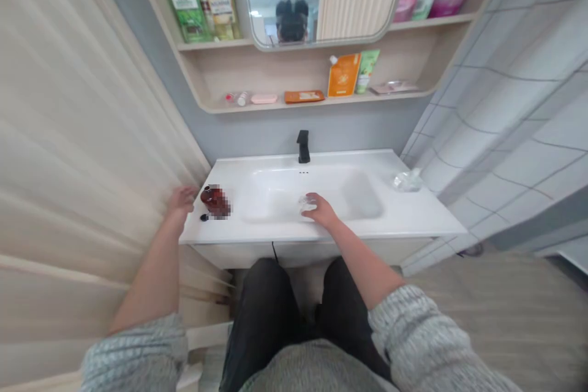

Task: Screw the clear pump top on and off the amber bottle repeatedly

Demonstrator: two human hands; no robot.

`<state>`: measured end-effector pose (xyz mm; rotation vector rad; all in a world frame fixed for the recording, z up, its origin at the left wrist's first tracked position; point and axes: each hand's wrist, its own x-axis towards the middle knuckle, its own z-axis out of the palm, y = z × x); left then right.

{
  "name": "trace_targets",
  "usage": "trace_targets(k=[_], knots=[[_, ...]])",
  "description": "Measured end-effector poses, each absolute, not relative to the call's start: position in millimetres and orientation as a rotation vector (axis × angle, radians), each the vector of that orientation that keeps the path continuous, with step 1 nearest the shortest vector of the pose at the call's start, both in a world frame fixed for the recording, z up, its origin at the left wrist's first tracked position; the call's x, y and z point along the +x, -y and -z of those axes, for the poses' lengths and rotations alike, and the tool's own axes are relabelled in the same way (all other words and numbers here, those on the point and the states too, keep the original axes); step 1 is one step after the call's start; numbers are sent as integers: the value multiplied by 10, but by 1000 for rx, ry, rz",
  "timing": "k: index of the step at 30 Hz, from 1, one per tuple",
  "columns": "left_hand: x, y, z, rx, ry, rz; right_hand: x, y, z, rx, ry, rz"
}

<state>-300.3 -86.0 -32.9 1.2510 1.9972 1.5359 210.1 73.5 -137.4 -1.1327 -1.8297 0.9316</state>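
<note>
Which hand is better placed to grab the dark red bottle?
Probably the left: the left hand sits beside the dark red bottle, while the right hand is farther off, on a clear object in the basin.

The clear object [307, 204] under the right hand [322, 211] seems too blurred to identify.

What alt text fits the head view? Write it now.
The person's right hand touches a small clear object in a white washbasin, while the left hand is beside a dark red bottle on the basin's left edge. A black faucet stands behind.
</note>
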Motion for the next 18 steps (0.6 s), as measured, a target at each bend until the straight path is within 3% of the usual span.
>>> trace_targets(k=[3, 18], knots=[[-2798, 882, 351, 1206, -1767, -1540, 2098, -740, 1384, -1140, 1799, -988], [-1812, 616, 467, 1195, -2258, -1486, 2071, -689, 1280, -1113, 1711, -1045]])
